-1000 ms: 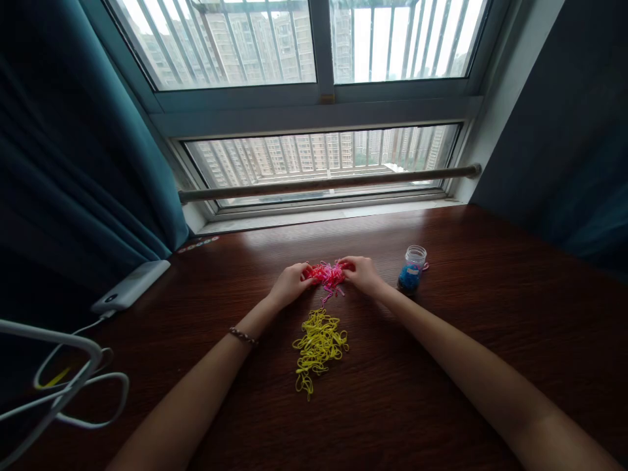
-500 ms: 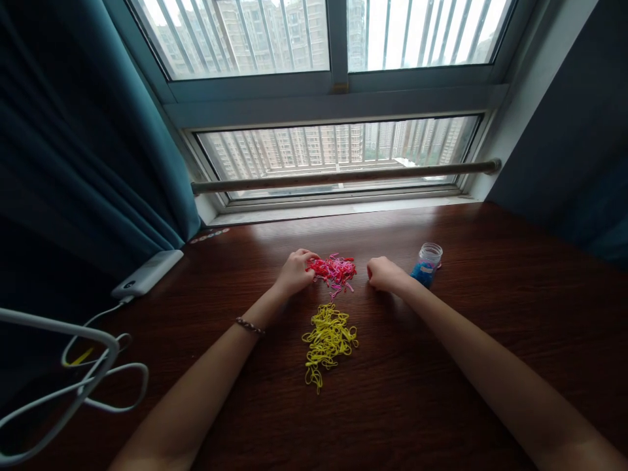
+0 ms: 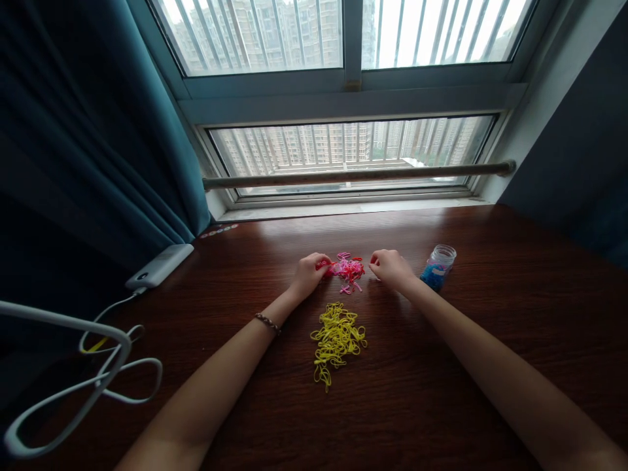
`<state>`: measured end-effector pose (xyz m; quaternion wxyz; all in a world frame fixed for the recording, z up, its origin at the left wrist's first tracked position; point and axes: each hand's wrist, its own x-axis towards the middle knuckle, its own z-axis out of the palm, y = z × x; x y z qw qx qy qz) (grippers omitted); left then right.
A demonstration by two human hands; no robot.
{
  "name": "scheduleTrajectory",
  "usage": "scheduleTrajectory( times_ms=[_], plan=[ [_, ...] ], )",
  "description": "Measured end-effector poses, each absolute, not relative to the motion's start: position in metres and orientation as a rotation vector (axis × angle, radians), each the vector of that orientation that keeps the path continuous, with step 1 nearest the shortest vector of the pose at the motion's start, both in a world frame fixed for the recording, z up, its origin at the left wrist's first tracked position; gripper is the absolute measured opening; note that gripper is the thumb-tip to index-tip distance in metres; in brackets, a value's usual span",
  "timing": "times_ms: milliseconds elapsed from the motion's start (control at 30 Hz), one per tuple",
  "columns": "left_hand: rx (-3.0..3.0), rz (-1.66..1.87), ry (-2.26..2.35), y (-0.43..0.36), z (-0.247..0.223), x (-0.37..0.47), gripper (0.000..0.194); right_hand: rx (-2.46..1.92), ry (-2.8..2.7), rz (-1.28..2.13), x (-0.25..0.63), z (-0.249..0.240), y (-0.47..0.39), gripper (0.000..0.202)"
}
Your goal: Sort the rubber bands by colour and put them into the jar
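Observation:
A pile of pink and red bands lies on the dark wooden table. My left hand is at the pile's left side, its fingers closed on some of the red bands. To the right of the pile is my right hand, fingers pinched together; what they hold, if anything, is too small to tell. Nearer to me lies a heap of yellow bands. An open clear jar with blue contents stands tilted-looking just right of my right hand.
At the left lie a white power strip and looped white cables, beside a blue curtain. Behind the table a metal rail crosses the window. A small patterned strip lies near the curtain.
The view has shifted slightly. My left hand has drawn some red bands toward the left of the pile. My right hand's fingers have turned toward the pile, and the pink bands are rearranged.

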<state>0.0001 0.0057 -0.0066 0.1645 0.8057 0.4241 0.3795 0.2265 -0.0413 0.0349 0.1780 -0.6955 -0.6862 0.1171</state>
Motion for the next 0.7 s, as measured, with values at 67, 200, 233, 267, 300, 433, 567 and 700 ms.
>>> scheduleTrajectory(
  times_ms=[67, 200, 233, 267, 300, 433, 567, 700],
  plan=[
    [2.155, 1.195, 1.254, 0.013, -0.006, -0.007, 0.014, -2.01, -1.951, 0.357, 0.228, 0.03, -0.042, 0.015],
    [1.809, 1.367, 1.212, 0.027, -0.006, -0.019, 0.021, -1.889, -2.024, 0.424, 0.225, 0.019, -0.039, 0.01],
    [1.733, 1.389, 1.181, 0.03, -0.006, -0.02, 0.023, -1.825, -2.04, 0.44, 0.222, 0.017, -0.038, 0.006],
    [1.672, 1.403, 1.152, 0.032, -0.006, -0.022, 0.025, -1.758, -2.051, 0.455, 0.219, 0.017, -0.037, 0.007],
    [1.627, 1.413, 1.129, 0.034, -0.006, -0.022, 0.026, -1.695, -2.057, 0.469, 0.216, 0.016, -0.037, 0.009],
    [1.603, 1.414, 1.068, 0.035, -0.005, -0.024, 0.025, -1.465, -2.071, 0.518, 0.205, 0.016, -0.044, 0.017],
    [1.749, 1.318, 1.143, 0.033, -0.003, -0.026, 0.023, -1.29, -2.17, 0.38, 0.195, 0.008, -0.055, 0.037],
    [1.839, 1.186, 1.242, 0.033, 0.0, -0.028, 0.02, -1.277, -2.228, 0.313, 0.189, 0.0, -0.053, 0.009]
  ],
)
